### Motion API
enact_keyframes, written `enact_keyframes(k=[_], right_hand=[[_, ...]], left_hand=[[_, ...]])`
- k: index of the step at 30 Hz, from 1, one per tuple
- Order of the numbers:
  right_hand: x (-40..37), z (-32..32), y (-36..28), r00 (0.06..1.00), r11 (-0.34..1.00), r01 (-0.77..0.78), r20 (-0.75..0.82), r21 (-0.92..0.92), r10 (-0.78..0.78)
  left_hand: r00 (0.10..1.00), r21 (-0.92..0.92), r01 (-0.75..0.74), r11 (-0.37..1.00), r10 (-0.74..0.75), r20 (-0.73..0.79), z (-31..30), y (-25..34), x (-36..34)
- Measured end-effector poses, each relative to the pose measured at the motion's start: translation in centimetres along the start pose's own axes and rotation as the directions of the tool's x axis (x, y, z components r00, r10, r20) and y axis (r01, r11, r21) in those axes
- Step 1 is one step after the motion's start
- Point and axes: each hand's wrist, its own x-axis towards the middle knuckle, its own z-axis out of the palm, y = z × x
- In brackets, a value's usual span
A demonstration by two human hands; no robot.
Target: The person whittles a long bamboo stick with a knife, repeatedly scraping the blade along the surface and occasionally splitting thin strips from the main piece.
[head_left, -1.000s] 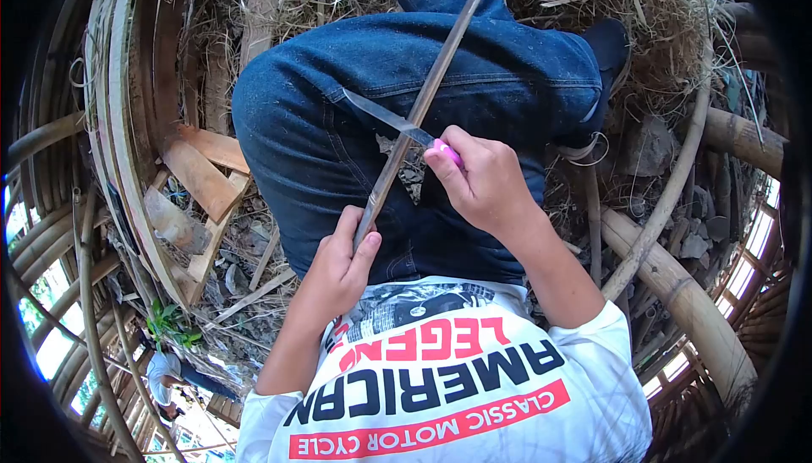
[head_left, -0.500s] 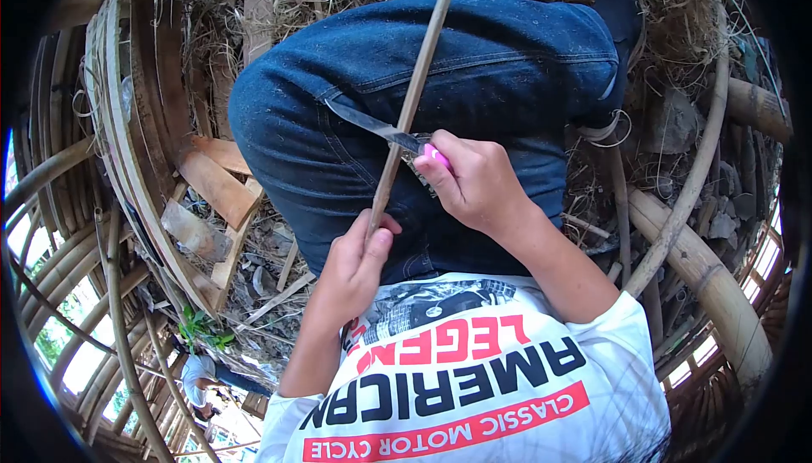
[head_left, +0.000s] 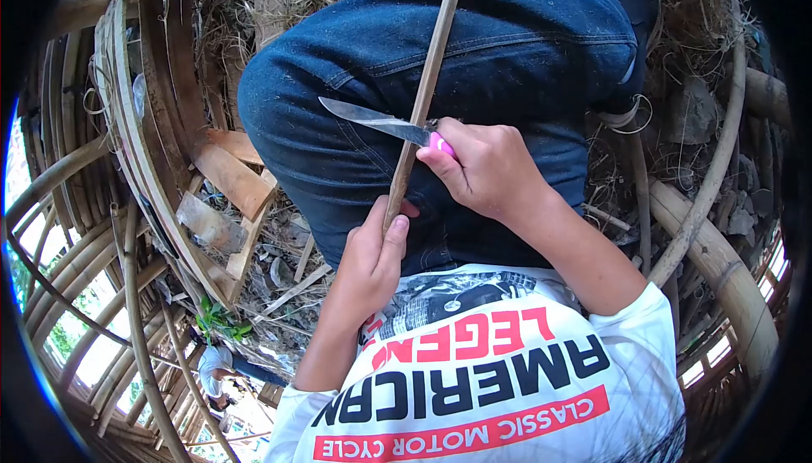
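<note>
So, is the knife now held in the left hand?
No, the right hand holds the knife by its pink handle, while the left hand grips the wooden stick.

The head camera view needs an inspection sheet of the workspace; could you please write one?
Surface: rough, littered ground.
Things in hand: long brown wooden stick; pink-handled metal knife, blade crossing the stick.
Clutter: flat tan wood pieces; pale dry fibres.
Hands: left hand grips stick; right hand grips knife handle.
Cables: nothing seen.
Surroundings: thick round tan poles; another person, lower left.
</note>
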Motion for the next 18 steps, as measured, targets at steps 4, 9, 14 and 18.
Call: enact_keyframes(k=[4, 9, 14, 18], right_hand=[[-0.24, -0.26, -0.01, 0.999, 0.999, 0.027, -0.019, -0.045, -0.028], [0.06, -0.56, 0.12, 0.998, 0.984, 0.061, -0.010, -0.167, -0.064], [-0.16, 0.00, 0.14, 0.994, 0.973, 0.067, -0.070, -0.220, -0.084], [-0.17, 0.15, 0.18, 0.991, 0.967, 0.083, -0.083, -0.241, -0.106]], left_hand=[[1.000, 0.042, -0.006, 0.999, 0.006, -0.012, 0.11, -0.34, -0.40], [0.998, 0.115, -0.042, 0.993, 0.047, -0.046, 0.21, -0.25, -0.41], [0.998, 0.063, -0.010, 0.998, 0.014, -0.060, 0.47, -0.32, -0.59], [0.996, 0.075, -0.027, 0.997, 0.033, -0.079, 0.61, -0.52, -0.75]])
